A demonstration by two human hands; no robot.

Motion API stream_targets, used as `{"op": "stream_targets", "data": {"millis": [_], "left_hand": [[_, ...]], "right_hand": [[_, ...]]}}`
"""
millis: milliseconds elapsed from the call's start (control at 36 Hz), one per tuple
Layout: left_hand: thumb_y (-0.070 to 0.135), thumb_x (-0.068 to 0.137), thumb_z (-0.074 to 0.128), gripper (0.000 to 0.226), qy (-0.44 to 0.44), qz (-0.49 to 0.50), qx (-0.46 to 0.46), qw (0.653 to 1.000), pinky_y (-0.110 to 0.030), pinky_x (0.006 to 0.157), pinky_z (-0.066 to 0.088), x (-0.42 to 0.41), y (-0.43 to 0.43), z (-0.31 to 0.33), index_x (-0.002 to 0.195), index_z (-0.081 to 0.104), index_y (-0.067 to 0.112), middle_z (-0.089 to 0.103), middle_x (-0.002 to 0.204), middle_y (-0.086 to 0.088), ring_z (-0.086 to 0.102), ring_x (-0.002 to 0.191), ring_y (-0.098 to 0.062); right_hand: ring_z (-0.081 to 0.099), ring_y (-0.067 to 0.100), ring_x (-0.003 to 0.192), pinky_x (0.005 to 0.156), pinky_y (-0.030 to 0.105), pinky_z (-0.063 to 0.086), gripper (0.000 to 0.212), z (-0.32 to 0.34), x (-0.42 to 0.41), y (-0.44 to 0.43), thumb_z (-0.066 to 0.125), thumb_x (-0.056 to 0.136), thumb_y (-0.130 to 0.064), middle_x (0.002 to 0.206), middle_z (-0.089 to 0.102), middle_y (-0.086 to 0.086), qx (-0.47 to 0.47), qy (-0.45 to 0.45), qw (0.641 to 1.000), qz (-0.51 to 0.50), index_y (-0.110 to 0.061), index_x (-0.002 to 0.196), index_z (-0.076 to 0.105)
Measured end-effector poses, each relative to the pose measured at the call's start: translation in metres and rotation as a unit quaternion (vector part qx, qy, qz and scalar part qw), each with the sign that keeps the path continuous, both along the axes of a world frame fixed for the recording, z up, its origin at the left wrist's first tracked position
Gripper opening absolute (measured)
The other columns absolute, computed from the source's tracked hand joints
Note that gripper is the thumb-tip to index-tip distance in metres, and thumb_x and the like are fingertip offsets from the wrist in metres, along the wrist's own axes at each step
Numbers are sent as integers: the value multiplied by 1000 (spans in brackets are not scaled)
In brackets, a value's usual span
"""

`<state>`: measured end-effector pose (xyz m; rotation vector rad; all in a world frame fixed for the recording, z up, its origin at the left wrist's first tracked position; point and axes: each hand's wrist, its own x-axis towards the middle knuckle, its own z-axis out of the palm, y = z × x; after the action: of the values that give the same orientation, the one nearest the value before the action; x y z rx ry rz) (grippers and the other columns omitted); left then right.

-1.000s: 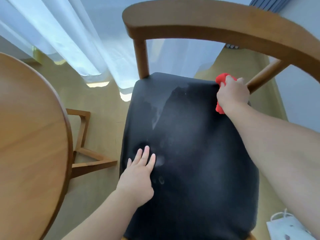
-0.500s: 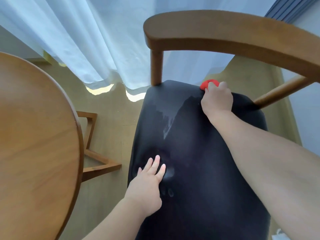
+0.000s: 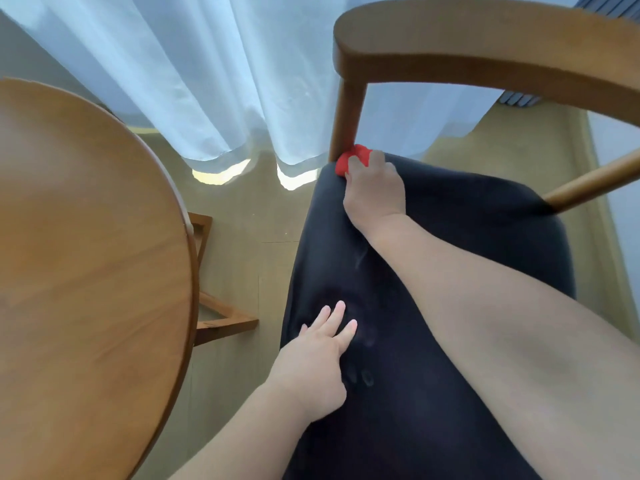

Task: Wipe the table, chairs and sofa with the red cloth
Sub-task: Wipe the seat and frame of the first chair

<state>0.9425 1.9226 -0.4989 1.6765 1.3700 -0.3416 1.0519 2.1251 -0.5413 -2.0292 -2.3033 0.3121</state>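
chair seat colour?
Black, plain with no pattern; the chair seat shows best in the head view.

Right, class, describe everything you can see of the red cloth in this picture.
The red cloth is bright, soft-looking, bunched into a small wad. The right hand grips it and hides most of it. It lies on the far corner of the black chair seat, at the foot of the wooden back post, seemingly touching it.

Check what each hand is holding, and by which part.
Right hand grips the red cloth, bunched under the hand; which part can't be told, only a wad shows beyond it. Left hand holds nothing, flat on the chair seat.
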Motion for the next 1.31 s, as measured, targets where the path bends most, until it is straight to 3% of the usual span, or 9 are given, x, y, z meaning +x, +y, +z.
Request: {"op": "stream_targets", "data": {"millis": [83,222,333,389,500,639,861,1111,1306], "left_hand": [[10,85,39,78,-17,13,22,1000,-24,115,24,-16,-1,11,152,8,33,-14,156,20,-5,145,-3],[14,91,38,69,17,57,69,996,-16,109,28,-46,-11,19,152,11,34,-3,157,21,15,143,-3],[19,94,40,65,40,87,78,992,-16,105,34,-57,-22,19,151,13,37,4,157,22,27,140,-4],[19,93,39,65,45,89,83,992,-16,105,33,-59,-26,20,150,14,36,5,157,22,27,139,-4],[18,93,37,63,46,91,88,991,-18,107,33,-57,-33,25,150,16,35,8,157,21,27,139,-4],[19,95,39,61,46,96,98,990,-20,109,32,-58,-41,26,150,19,33,13,157,18,27,140,-7],[20,96,41,58,65,99,96,988,-20,106,33,-66,-61,26,150,21,33,17,156,17,27,140,-7],[15,94,43,60,87,114,106,984,-20,107,31,-76,-79,47,149,27,31,22,155,15,29,139,-7],[13,93,43,60,97,130,104,981,-21,105,33,-76,-93,71,149,28,27,23,156,12,29,139,-9]], "right_hand": [[48,30,93,69,32,33,33,-1,-17,-7,40,93,-10,120,45,15,8,-19,999,44,-12,124,52],[48,29,93,68,32,34,34,1,-28,-12,41,93,-7,118,46,15,11,-26,998,54,-10,124,51],[37,24,81,66,31,33,30,1,-47,-35,46,90,-7,118,49,13,-19,3,984,180,-14,118,53],[41,25,81,65,32,37,26,2,-46,-39,47,93,-14,118,52,12,-28,27,979,202,-16,119,53],[51,36,89,70,44,49,32,18,-10,-31,45,98,-27,112,52,16,25,72,988,138,-16,127,54],[47,36,100,78,44,45,37,13,36,-28,42,100,-32,125,47,15,5,6,998,64,-19,133,51],[50,33,65,54,36,48,34,-2,35,-105,46,88,-29,99,61,16,58,66,985,146,-16,109,69],[43,26,59,49,31,43,33,-2,32,-224,64,76,-10,97,62,12,37,106,966,235,-15,109,69],[40,23,59,46,31,45,46,6,32,-273,78,63,-4,91,59,3,-65,98,944,307,-20,105,68]]}}
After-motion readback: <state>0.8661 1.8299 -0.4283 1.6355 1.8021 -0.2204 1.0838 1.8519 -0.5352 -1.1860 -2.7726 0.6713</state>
